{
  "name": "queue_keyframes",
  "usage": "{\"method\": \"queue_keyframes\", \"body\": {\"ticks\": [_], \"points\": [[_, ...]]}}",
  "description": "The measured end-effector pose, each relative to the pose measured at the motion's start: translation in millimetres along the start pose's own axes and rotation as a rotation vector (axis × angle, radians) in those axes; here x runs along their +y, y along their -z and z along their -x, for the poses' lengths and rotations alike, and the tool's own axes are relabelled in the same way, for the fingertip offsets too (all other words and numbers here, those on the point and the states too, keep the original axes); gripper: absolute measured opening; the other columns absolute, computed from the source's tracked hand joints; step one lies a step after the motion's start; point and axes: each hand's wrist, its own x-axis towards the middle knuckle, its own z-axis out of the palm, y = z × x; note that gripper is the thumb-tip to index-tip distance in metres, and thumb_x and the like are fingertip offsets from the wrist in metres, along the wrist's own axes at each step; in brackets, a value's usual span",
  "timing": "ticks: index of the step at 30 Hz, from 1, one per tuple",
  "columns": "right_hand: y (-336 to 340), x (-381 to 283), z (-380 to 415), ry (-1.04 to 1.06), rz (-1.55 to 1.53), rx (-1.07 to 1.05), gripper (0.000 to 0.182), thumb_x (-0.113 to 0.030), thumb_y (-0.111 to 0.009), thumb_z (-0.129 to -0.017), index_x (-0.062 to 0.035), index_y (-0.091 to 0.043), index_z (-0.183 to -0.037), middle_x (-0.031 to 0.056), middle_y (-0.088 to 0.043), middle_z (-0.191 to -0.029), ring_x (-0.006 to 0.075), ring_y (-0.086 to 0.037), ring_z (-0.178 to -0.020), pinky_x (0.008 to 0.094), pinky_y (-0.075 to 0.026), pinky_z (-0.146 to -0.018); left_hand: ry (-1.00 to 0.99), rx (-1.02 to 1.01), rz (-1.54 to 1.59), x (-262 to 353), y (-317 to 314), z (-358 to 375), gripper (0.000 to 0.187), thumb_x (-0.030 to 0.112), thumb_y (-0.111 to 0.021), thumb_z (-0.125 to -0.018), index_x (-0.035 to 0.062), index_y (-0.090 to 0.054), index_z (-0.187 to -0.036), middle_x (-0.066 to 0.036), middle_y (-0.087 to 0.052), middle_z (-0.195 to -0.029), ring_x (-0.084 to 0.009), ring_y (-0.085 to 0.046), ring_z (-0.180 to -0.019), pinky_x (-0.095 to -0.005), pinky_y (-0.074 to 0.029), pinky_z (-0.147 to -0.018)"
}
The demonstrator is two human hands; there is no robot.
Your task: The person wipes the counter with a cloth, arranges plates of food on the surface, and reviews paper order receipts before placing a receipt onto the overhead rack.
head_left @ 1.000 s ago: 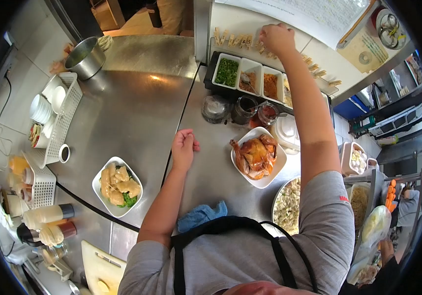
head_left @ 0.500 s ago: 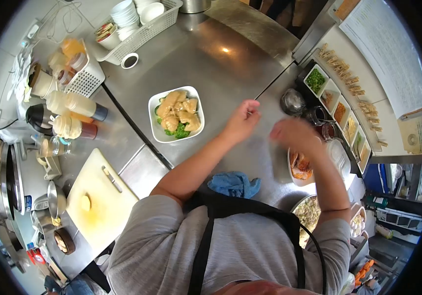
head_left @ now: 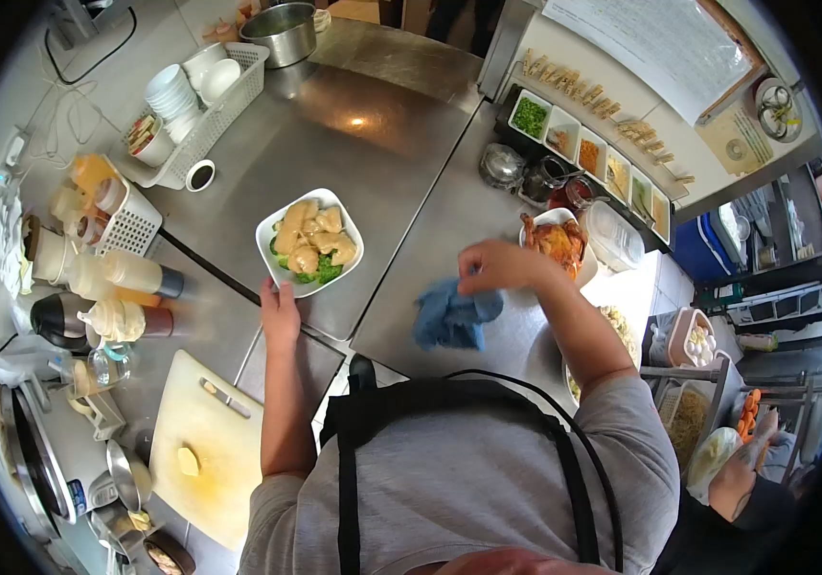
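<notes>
A white square bowl [head_left: 264,251] holds pieces covered in a light brown sauce, with green broccoli under them. My left hand [head_left: 280,313] is at its near left corner, fingers stretched out and apart, tips right at the rim. Over the counter to the right, my right hand [head_left: 488,267] is closed on a crumpled blue cloth [head_left: 446,321], which hangs below the fingers. A dish of browned roast meat [head_left: 557,241] stands just beyond that hand. Part of a pan of pale chopped food [head_left: 619,331] is hidden by my right forearm.
A cutting board [head_left: 167,450] with a small yellow piece lies at left. Sauce bottles [head_left: 138,271] and a white basket of bowls [head_left: 229,110] stand behind it. Garnish containers [head_left: 588,153] line the right. Another person's hand [head_left: 732,489] shows at lower right.
My left hand has moved left and down to the bowl's corner. My right hand has come left and taken hold of the blue cloth, lifting part of it. The view has turned.
</notes>
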Motion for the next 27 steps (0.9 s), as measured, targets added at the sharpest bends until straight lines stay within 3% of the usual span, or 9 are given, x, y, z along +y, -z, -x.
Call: {"method": "queue_keyframes", "body": {"ticks": [2,6,9,11,14,18,20,22,27], "points": [[18.9,-9.4,-0.6,-0.009,0.012,0.152,0.027,-0.03,-0.064,-0.069,-0.0053,-0.058,-0.078,0.0087,-0.057,-0.068,0.0184,-0.053,-0.063,0.0308,-0.041,-0.055,-0.007,-0.071,0.068,15.6,-6.4,6.0,0.034,0.02,-0.041,-0.086,-0.0026,-0.038,-0.112,-0.006,-0.051,-0.07,-0.0101,-0.044,-0.045,-0.0238,-0.038,-0.041],[49.4,-18.2,-8.8,-0.029,-0.05,0.417,0.022,-0.023,-0.062,-0.073,-0.0032,-0.058,-0.081,0.0059,-0.058,-0.069,0.0139,-0.052,-0.064,0.028,-0.041,-0.057,-0.034,-0.05,0.103,21.5,-9.6,3.4,0.027,0.015,-0.037,-0.085,-0.0004,-0.043,-0.106,-0.006,-0.051,-0.065,-0.0101,-0.046,-0.044,-0.0235,-0.038,-0.04],[57.4,2.3,-36.4,-0.084,-0.317,0.573,0.02,-0.021,-0.061,-0.075,-0.0027,-0.057,-0.083,-0.001,-0.055,-0.07,0.0093,-0.049,-0.065,0.0255,-0.04,-0.058,0.106,-0.223,0.003,39.7,10.6,-5.3,0.036,0.015,-0.036,-0.084,-0.0025,-0.04,-0.116,-0.019,-0.057,-0.088,-0.0233,-0.057,-0.062,-0.0314,-0.047,-0.057],[53.8,7.3,-62.1,-0.093,-0.676,0.487,0.021,-0.02,-0.06,-0.076,-0.0046,-0.057,-0.09,-0.0027,-0.053,-0.075,0.0085,-0.048,-0.067,0.024,-0.039,-0.059,-0.004,-0.183,-0.054,6.2,8.2,-25.5,0.036,0.017,-0.035,-0.085,-0.0027,-0.042,-0.114,-0.022,-0.056,-0.094,-0.0296,-0.057,-0.078,-0.0339,-0.045,-0.069],[38.1,25.2,-115.3,-0.119,-0.801,0.464,0.023,-0.018,-0.059,-0.075,-0.0054,-0.056,-0.095,-0.0014,-0.052,-0.08,0.0078,-0.047,-0.07,0.0241,-0.039,-0.06,-0.051,-0.149,-0.088,-3.9,7.5,-33.2,0.036,0.021,-0.036,-0.086,-0.003,-0.046,-0.111,-0.025,-0.053,-0.102,-0.0351,-0.05,-0.097,-0.0356,-0.039,-0.084],[23.1,10.6,-186.6,-0.087,-0.424,0.417,0.024,-0.017,-0.059,-0.074,-0.0041,-0.056,-0.094,0.0028,-0.055,-0.085,0.0103,-0.049,-0.076,0.0252,-0.041,-0.065,-0.181,-0.092,-0.159,16.2,11.3,-27.6,0.037,0.024,-0.036,-0.087,-0.002,-0.048,-0.11,-0.025,-0.053,-0.103,-0.0366,-0.05,-0.099,-0.0364,-0.038,-0.085],[18.0,-6.6,-218.1,0.05,-0.371,0.273,0.025,-0.017,-0.058,-0.073,-0.0036,-0.056,-0.095,0.0044,-0.057,-0.088,0.0134,-0.05,-0.08,0.0266,-0.042,-0.069,-0.193,-0.101,-0.2,20.0,12.6,-29.7,0.036,0.024,-0.035,-0.087,-0.0009,-0.048,-0.11,-0.025,-0.053,-0.101,-0.0365,-0.05,-0.098,-0.037,-0.039,-0.085],[13.8,-34.8,-239.8,0.114,-0.283,0.145,0.021,-0.015,-0.058,-0.073,-0.0053,-0.056,-0.092,0.0012,-0.055,-0.086,0.0101,-0.049,-0.079,0.0249,-0.041,-0.067,-0.203,-0.106,-0.224,22.8,12.9,-31.0,0.036,0.024,-0.035,-0.087,0.0,-0.048,-0.11,-0.025,-0.053,-0.1,-0.0364,-0.051,-0.097,-0.0376,-0.039,-0.084],[-2.8,-79.2,-277.8,0.17,-0.022,0.032,0.022,-0.016,-0.059,-0.071,-0.0046,-0.057,-0.09,0.0065,-0.058,-0.086,0.0146,-0.052,-0.079,0.0269,-0.042,-0.069,-0.181,-0.078,-0.269,29.5,10.7,-29.0,0.035,0.022,-0.035,-0.086,0.0008,-0.048,-0.11,-0.025,-0.055,-0.096,-0.0364,-0.053,-0.092,-0.0399,-0.041,-0.08]]}}
